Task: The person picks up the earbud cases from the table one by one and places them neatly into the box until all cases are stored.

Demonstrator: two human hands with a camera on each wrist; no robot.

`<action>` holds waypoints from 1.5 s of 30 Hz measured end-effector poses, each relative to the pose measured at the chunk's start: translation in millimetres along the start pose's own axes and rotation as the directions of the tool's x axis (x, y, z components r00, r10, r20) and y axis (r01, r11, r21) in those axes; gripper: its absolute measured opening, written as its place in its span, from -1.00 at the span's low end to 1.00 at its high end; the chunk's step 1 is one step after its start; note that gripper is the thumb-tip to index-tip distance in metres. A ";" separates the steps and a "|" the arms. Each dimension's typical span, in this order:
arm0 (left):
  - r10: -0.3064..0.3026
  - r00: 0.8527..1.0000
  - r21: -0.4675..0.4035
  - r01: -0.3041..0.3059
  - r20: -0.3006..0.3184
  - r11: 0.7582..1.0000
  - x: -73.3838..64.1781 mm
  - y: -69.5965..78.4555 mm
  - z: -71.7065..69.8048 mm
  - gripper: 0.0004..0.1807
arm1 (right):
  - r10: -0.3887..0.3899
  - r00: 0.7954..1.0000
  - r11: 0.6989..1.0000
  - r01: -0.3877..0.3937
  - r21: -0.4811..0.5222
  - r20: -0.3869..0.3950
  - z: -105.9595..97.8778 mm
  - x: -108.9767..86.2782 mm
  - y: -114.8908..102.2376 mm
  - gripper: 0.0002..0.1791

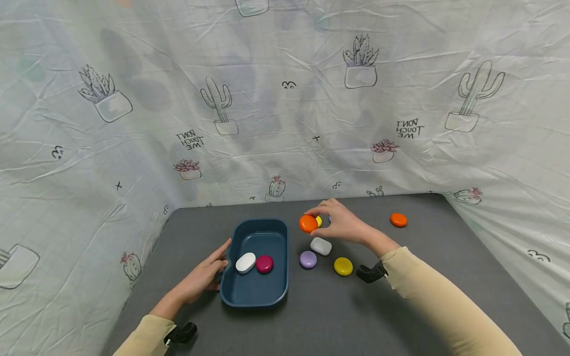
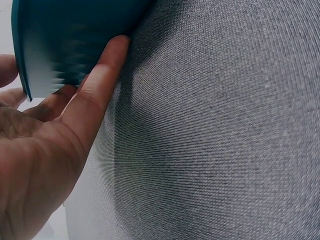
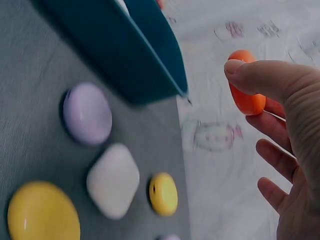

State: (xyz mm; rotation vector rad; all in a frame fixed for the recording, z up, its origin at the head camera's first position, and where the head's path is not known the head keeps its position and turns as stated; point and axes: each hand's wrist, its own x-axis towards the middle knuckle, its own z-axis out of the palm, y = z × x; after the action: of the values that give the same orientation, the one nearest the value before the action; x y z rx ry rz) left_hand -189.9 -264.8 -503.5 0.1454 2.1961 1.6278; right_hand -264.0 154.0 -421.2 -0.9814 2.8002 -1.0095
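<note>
My right hand [image 1: 340, 221] pinches a glossy orange disc [image 1: 308, 224] between thumb and fingers, raised over the far part of the table, right of the box. In the right wrist view the thumb lies across the orange disc [image 3: 246, 82]. My left hand [image 1: 202, 277] rests against the left side of a dark blue box [image 1: 254, 302]. Seen from the left wrist, fairly straight fingers and thumb touch the box wall [image 2: 75, 30]. Inside the box lie a white oval piece [image 1: 245, 263] and a dark pink round piece [image 1: 264, 264].
Right of the box lie a lilac disc [image 1: 308, 259], a white block-like piece [image 1: 321, 246] and a yellow disc [image 1: 343, 266]. A smaller yellow piece [image 1: 318, 221] shows behind the right hand. Another orange disc [image 1: 398, 220] lies far right on the grey table [image 1: 338, 316]. A printed curtain [image 1: 311, 113] hangs behind.
</note>
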 end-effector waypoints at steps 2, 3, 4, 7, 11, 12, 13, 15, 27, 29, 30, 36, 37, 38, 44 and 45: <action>0.003 1.000 -0.001 -0.003 0.003 1.000 -0.2 -0.3 -0.5 -0.33 | -0.017 1.000 1.000 0.017 -0.011 0.021 6.9 8.3 -6.6 -0.47; 0.004 1.000 -0.002 -0.004 0.004 1.000 -0.3 -0.5 -0.7 -0.33 | -0.026 0.999 1.000 0.026 -0.016 0.031 10.7 12.3 -9.4 -0.48; 0.004 1.000 -0.003 -0.004 0.002 1.000 -0.4 -0.5 -0.7 -0.33 | -0.036 0.998 0.999 0.036 -0.016 0.042 14.1 16.2 -12.6 -0.49; 0.010 1.000 -0.007 -0.010 0.013 1.000 -0.2 -1.0 -1.3 -0.32 | -0.064 0.995 0.998 0.065 -0.017 0.080 25.0 26.8 -20.8 -0.49; 0.011 1.000 -0.015 -0.010 0.016 1.000 0.4 -1.0 -1.3 -0.31 | -0.095 0.987 0.989 0.108 -0.098 0.131 39.8 40.6 -29.8 -0.48; 0.013 1.000 -0.013 -0.013 0.019 1.000 0.5 -0.9 -1.4 -0.31 | -0.101 0.985 0.984 0.119 -0.129 0.142 43.6 43.9 -31.5 -0.48; 0.010 1.000 -0.017 -0.009 0.014 1.000 0.7 -0.9 -1.2 -0.31 | -0.108 0.982 0.979 0.131 -0.156 0.152 47.3 47.0 -33.3 -0.48; 0.010 1.000 -0.017 -0.009 0.008 1.000 1.2 -0.8 -0.9 -0.31 | -0.113 0.979 0.963 0.151 -0.224 0.172 55.0 52.6 -35.3 -0.48; 0.005 1.000 -0.009 -0.005 0.000 1.000 1.6 0.5 0.1 -0.32 | -0.092 0.968 0.817 0.206 -0.538 0.232 83.3 64.9 -47.8 -0.63; 0.010 1.000 -0.016 -0.010 0.012 1.000 1.1 0.6 -0.3 -0.32 | -0.076 0.967 0.797 0.205 -0.568 0.242 86.4 66.6 -50.4 -0.69; 0.013 1.000 -0.021 -0.013 0.020 1.000 0.7 0.6 -0.4 -0.31 | -0.065 0.967 0.788 0.202 -0.582 0.248 87.8 67.5 -51.6 -0.71; 0.039 0.998 -0.037 -0.037 0.057 0.999 -1.0 1.7 -0.5 -0.31 | -0.017 0.958 0.763 0.197 -0.615 0.286 90.5 69.2 -57.9 -0.75; 0.041 0.997 -0.036 -0.039 0.058 0.999 -1.3 1.9 -0.4 -0.31 | -0.015 0.958 0.768 0.196 -0.610 0.288 89.9 68.8 -58.1 -0.71; 0.041 0.997 -0.036 -0.039 0.059 0.999 -1.5 1.8 -0.4 -0.31 | -0.019 0.958 0.773 0.195 -0.603 0.285 88.8 68.2 -58.0 -0.67; 0.045 0.997 -0.047 -0.042 0.056 0.998 0.3 -0.2 1.4 -0.31 | -0.079 0.970 0.832 0.192 -0.521 0.231 74.1 62.2 -51.4 -0.55; 0.045 0.997 -0.048 -0.043 0.056 0.998 0.7 -0.4 1.6 -0.31 | -0.090 0.971 0.842 0.193 -0.504 0.222 71.1 60.9 -49.9 -0.55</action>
State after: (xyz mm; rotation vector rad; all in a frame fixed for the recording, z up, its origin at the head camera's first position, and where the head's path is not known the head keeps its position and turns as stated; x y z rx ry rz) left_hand -189.9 -263.3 -504.4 0.2255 2.1250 1.6762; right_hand -270.3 49.3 -436.9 -1.2632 2.9188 -0.1135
